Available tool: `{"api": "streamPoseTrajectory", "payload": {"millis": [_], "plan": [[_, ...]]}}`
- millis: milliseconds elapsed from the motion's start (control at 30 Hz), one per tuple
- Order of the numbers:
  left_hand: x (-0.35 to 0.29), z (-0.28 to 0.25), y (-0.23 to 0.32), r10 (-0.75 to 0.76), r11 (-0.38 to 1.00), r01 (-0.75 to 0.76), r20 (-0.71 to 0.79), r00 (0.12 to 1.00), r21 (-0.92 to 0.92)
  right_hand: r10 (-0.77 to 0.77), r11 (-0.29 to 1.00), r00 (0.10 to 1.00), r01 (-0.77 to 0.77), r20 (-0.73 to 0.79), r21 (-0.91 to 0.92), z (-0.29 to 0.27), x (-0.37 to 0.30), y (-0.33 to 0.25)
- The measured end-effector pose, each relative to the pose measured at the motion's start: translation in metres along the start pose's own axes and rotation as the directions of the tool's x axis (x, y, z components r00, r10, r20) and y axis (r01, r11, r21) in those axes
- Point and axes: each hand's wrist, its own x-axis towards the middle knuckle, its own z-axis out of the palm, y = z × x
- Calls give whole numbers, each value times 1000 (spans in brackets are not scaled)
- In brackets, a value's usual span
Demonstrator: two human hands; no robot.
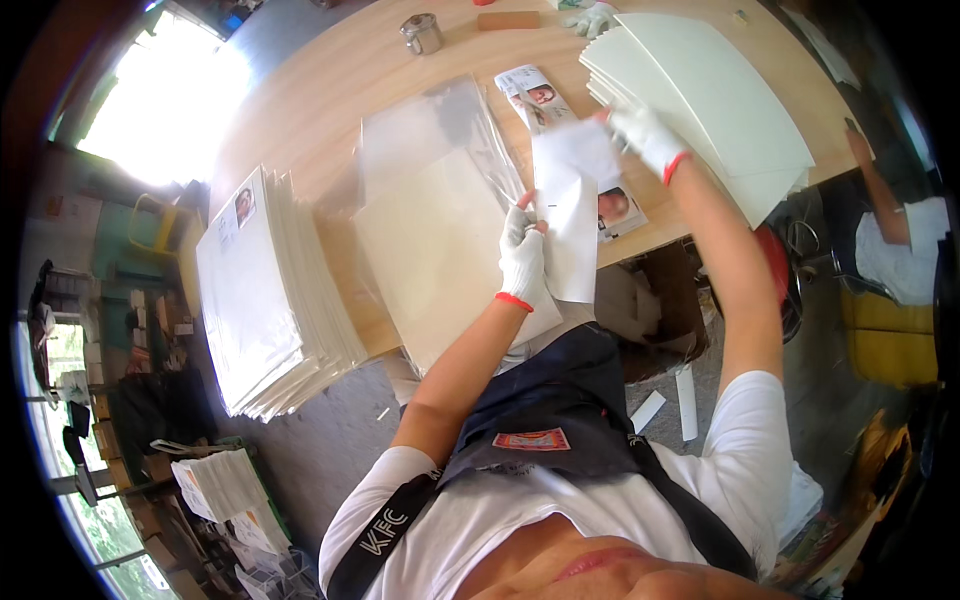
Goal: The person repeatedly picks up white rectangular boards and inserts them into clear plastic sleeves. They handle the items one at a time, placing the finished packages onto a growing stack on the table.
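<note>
My left hand (522, 252), in a white glove with a red cuff and bare fingertips, pinches the edge of a white paper strip (568, 245). The strip's upper end is folded over and blurred, and my right hand (645, 140), gloved alike and smeared by motion, grips it there. Beneath the strip lie printed labels with a portrait photo (540, 92). A clear plastic sleeve (415, 130) lies left of my left hand, with a cream board (430, 250) partly in it; the hand is over its right edge.
A tall pile of wrapped boards (265, 290) stands at the table's left edge, a label on top. Pale boards (700, 90) are fanned out at the far right. A metal cup (421, 34), a brown block (508, 20) and a spare glove (592, 19) lie at the back. Another person's arm (880, 190) shows at right.
</note>
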Motion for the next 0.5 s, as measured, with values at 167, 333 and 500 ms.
{"api": "streamPoseTrajectory", "payload": {"millis": [167, 333, 500], "plan": [[28, 12, 19, 44, 832, -72, 65, 997, 550, -318, 844, 919, 163, -234, -510, -62, 62, -76], [55, 11, 4, 133, 621, -296, 275, 952, 726, -683, 627, 721, 497, -117, -600, 14, 57, -98], [0, -27, 33, 348, 659, -482, 335, 876, 577, -702, 630, 706, 676, 92, -382, 124, 8, -57]]}}
